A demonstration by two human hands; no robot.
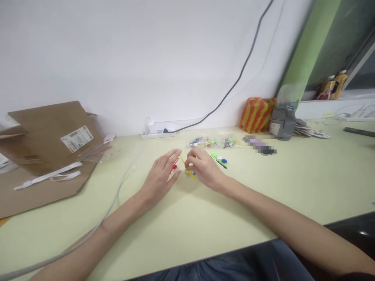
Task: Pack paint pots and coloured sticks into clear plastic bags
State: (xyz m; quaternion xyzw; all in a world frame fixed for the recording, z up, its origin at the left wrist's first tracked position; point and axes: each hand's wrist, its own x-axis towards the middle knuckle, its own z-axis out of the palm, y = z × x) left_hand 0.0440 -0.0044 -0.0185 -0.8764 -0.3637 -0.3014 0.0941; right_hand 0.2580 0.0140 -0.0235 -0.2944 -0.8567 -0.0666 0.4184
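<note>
My left hand (160, 175) rests low over the table with its fingers stretched out and the thumb apart. Partly hidden beside its fingers is a red plastic piece (174, 167). Facing it, my right hand (204, 168) has curled fingers pinched around a thin yellow plastic piece (191, 176). A bit of blue shows by those fingertips, too small to name. Just behind my right hand lie small plastic pieces, among them a green disc (213, 155), a white one and a blue disc (224, 161).
Clear bags of colourful small parts (209, 142) lie near the wall beside a power strip (158, 134). Opened cardboard (49, 140) stands at left. A grey cable (117, 195) crosses my left forearm. A phone (260, 146), striped bag (257, 115) and grey bag (283, 121) are at right.
</note>
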